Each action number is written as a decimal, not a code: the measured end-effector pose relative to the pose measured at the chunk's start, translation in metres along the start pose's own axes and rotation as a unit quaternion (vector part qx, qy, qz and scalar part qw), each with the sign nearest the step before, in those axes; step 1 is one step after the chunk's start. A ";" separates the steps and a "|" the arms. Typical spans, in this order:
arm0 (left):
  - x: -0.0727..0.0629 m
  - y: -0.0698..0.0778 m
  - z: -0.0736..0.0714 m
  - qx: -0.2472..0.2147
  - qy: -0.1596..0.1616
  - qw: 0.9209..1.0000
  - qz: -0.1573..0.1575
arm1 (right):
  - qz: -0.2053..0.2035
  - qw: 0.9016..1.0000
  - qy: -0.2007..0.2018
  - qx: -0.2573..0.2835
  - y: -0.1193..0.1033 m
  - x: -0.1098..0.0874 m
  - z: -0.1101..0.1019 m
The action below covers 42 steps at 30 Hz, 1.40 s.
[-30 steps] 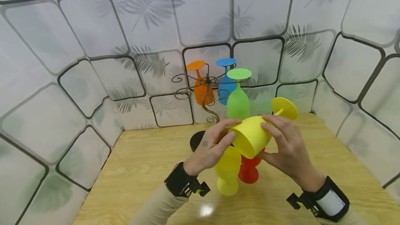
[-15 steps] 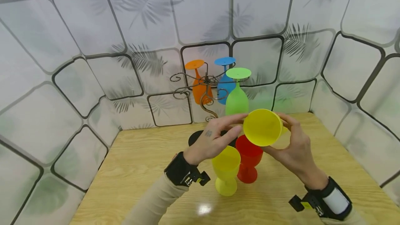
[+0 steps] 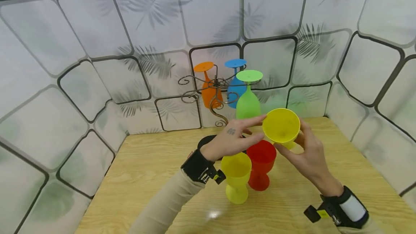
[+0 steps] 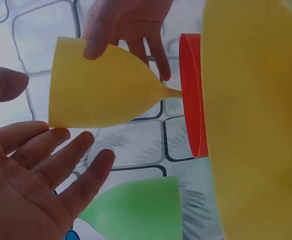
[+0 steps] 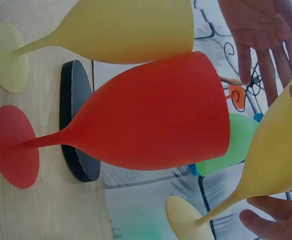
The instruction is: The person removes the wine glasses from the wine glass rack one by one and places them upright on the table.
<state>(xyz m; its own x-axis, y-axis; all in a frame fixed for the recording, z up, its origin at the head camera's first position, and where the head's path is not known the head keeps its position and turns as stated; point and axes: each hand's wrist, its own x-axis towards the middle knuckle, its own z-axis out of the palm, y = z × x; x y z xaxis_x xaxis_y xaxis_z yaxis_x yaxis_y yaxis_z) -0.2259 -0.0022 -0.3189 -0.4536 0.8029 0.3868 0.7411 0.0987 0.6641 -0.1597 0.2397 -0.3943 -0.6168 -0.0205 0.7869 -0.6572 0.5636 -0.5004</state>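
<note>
Across the far side, a scrolled metal rack [image 3: 216, 83] carries three upside-down goblets: an orange goblet [image 3: 208, 91] on the left, a blue goblet [image 3: 236, 89] behind, a green goblet [image 3: 248, 102] nearest on the right. The left hand [image 3: 234, 138] cuts across in front, covering part of the rack's black base [image 3: 206, 142] and the green goblet's lower edge. Nearer on the worktop [image 3: 139, 183], a standing yellow goblet [image 3: 236, 178] and, just to its right, a red goblet [image 3: 260, 163] occupy the space below and between the hands. And up in the air, the raised yellow goblet [image 3: 281, 125], mouth up and leaning left! The right hand [image 3: 307, 152] has it, its grip pinching the bowl from the right with thumb and fingers, the stem and foot below. Over on the left, the other grip is loose, fingers extended, index fingertip right at the rim, thumb apart.
</note>
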 end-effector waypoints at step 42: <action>0.021 -0.017 0.006 -0.013 -0.207 0.957 -0.203 | 0.217 0.970 -0.098 0.044 0.030 -0.036 0.003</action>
<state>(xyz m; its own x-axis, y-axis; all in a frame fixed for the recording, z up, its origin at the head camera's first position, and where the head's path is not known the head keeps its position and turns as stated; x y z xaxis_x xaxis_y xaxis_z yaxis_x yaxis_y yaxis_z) -0.2448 0.0169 -0.3259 -0.4616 0.8666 -0.1897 0.5312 0.4413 0.7233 -0.1586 0.2551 -0.4388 -0.9086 0.0409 0.4156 -0.3467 0.4811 -0.8052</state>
